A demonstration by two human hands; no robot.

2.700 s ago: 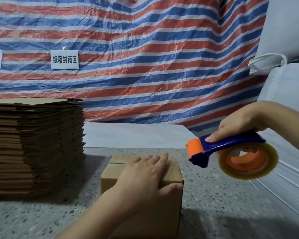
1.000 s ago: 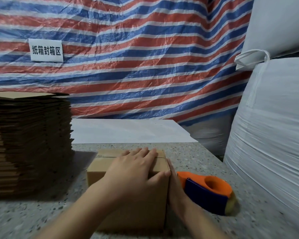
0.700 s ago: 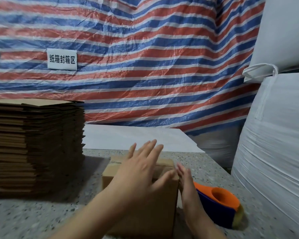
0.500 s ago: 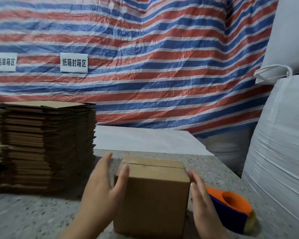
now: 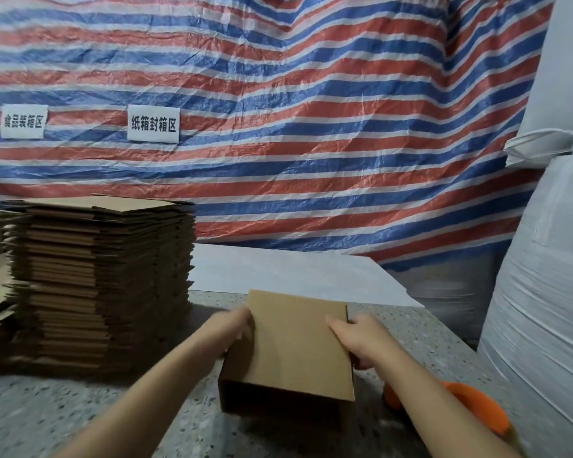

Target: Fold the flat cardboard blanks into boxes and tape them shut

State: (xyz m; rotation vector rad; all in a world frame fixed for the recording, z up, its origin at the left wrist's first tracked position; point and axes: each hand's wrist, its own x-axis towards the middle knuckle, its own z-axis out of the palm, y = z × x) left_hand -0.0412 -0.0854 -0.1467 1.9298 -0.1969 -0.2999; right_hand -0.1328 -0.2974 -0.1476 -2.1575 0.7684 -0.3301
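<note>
Found one small brown cardboard box point(image 5: 295, 345) already folded into shape, tilted up off the grey speckled stone table point(image 5: 80, 418) near its front edge, broad plain face turned toward the camera. Noted the left hand point(image 5: 232, 328) clasping the box's left edge, blurred, with fingers apparently wrapped round it. Noted the right hand point(image 5: 361, 338) gripping the right edge, thumb laid on the broad face and fingers curled behind. Judged the step in hand to be turning the box over to reach another side. Saw no tape on the face shown; could not tell whether the far or lower ends were sealed, the underside being dark with shadow. Recorded an orange tape dispenser point(image 5: 473, 404) lying on the table just right of the box, partly hidden by the right forearm and held by neither hand. Recorded a tall stack of flat brown cardboard blanks point(image 5: 106, 276) on the table to the left, well apart from the box. Judged the greater part of the task outstanding on that evidence. Found the box clean, square-cornered and undented, with one short slit at the upper right corner of the visible face. Noted large white woven sacks point(image 5: 543, 309) at the right and a red, white and blue striped tarpaulin point(image 5: 311, 127) behind.
</note>
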